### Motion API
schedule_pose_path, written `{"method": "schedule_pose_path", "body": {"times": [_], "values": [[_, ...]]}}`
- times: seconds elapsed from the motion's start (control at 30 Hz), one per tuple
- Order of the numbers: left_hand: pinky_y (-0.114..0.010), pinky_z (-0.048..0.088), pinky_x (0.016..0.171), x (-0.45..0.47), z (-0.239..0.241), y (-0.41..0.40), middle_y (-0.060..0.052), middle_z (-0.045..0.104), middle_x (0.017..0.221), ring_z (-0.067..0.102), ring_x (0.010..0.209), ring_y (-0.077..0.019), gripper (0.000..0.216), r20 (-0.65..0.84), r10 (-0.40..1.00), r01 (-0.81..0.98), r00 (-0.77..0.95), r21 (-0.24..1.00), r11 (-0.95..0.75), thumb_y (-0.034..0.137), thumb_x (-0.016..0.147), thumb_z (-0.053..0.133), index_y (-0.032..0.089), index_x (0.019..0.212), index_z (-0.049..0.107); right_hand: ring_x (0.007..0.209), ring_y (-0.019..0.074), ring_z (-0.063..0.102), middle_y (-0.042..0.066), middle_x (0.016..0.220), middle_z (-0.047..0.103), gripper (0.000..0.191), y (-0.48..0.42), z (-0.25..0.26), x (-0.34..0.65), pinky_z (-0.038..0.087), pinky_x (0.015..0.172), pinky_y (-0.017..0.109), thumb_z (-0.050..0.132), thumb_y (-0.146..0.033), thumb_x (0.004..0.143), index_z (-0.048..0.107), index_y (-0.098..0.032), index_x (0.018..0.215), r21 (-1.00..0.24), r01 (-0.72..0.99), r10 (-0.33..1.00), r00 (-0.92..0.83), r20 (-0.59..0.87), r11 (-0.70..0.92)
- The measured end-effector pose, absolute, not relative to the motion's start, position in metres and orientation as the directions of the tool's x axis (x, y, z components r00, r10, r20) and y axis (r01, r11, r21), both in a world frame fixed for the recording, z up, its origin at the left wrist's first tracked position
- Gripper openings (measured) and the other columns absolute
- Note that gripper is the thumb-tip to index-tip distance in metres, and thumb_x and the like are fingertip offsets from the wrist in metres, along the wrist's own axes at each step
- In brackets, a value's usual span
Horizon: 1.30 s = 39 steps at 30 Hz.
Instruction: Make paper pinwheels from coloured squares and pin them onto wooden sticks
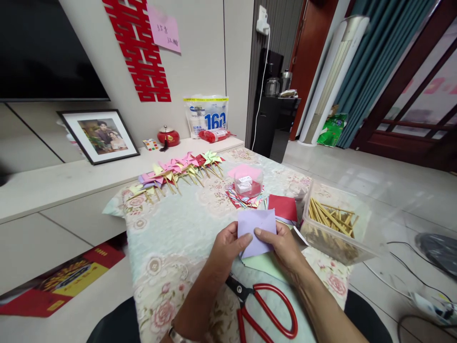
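Note:
Between my two hands is a square of lavender paper (257, 224), held up over the table. My left hand (230, 245) pinches its left edge, thumb on the front face. On the right side, my right hand (282, 243) grips it the same way, thumb pressed near the middle. Pale green paper (266, 267) lies beneath the hands. Red-handled scissors (273, 309) rest on the cloth below, their blades partly hidden by my left forearm. Just beyond the hands sits a stack of paper squares with a red one (283, 207) on top.
A row of paper pinwheels (178, 166) on sticks lies at the table's far left. Behind the hands, a clear round container (254, 185) stands on patterned paper. A clear plastic bin (332, 247) of thin sticks (332, 219) stands at the right edge. A floral tablecloth (160, 238) covers the table.

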State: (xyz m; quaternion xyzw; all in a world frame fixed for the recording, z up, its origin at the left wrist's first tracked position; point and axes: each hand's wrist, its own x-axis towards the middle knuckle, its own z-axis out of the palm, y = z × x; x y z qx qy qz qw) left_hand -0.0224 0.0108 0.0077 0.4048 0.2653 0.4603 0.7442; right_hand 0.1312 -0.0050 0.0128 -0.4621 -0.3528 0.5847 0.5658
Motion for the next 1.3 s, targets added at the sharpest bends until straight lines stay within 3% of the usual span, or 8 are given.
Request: {"method": "schedule_pose_path", "body": {"times": [0.27,0.43,0.6,0.9,1.3], "values": [[-0.026,0.049,0.061,-0.022,-0.003,0.014,-0.004,0.073,0.069,0.063,0.060,-0.0154,0.037,-0.168,0.950,-0.302,0.264,0.921,0.247,0.043,0.063,0.087,0.011,0.076,0.075,0.058,0.0155,0.056,0.001,0.067,0.068,0.034,-0.005,0.007,0.128,0.044,0.059,0.028,0.086,-0.039,0.062,0.072,-0.014,0.080,-0.958,-0.259,0.990,0.040,-0.136,-0.121],[-0.027,0.052,0.065,-0.024,-0.002,0.015,-0.004,0.074,0.070,0.065,0.063,-0.0169,0.034,-0.172,0.955,-0.375,0.243,0.891,0.256,0.039,0.068,0.084,0.011,0.086,0.076,0.065,0.0170,0.059,0.003,0.073,0.070,0.033,-0.005,0.006,0.131,0.046,0.063,0.029,0.081,-0.043,0.071,0.072,-0.015,0.087,-0.957,-0.271,0.995,-0.024,-0.096,-0.099],[-0.028,0.053,0.068,-0.023,-0.003,0.015,-0.005,0.076,0.076,0.067,0.066,-0.0169,0.032,-0.158,0.954,-0.426,0.254,0.868,0.257,0.036,0.071,0.082,0.012,0.092,0.075,0.058,0.0141,0.053,-0.001,0.064,0.063,0.033,-0.003,0.003,0.133,0.042,0.059,0.027,0.083,-0.045,0.068,0.069,-0.016,0.077,-0.971,-0.229,0.997,0.032,-0.074,-0.064],[-0.033,0.053,0.078,-0.022,-0.003,0.016,-0.006,0.078,0.087,0.069,0.083,-0.0238,0.034,-0.092,0.972,-0.324,0.218,0.932,0.160,0.035,0.068,0.082,0.015,0.095,0.077,0.056,0.0141,0.051,-0.001,0.064,0.064,0.033,-0.001,0.004,0.135,0.038,0.056,0.026,0.084,-0.045,0.067,0.068,-0.018,0.074,-0.972,-0.237,0.994,0.108,-0.034,-0.007],[-0.029,0.050,0.073,-0.024,0.000,0.015,-0.006,0.076,0.083,0.066,0.075,-0.0201,0.031,-0.082,0.957,-0.301,0.280,0.939,0.168,0.034,0.070,0.081,0.012,0.091,0.076,0.055,0.0131,0.051,-0.002,0.067,0.064,0.033,-0.001,0.000,0.137,0.039,0.054,0.025,0.086,-0.043,0.066,0.068,-0.018,0.078,-0.974,-0.223,0.976,0.217,-0.006,0.043]]}}
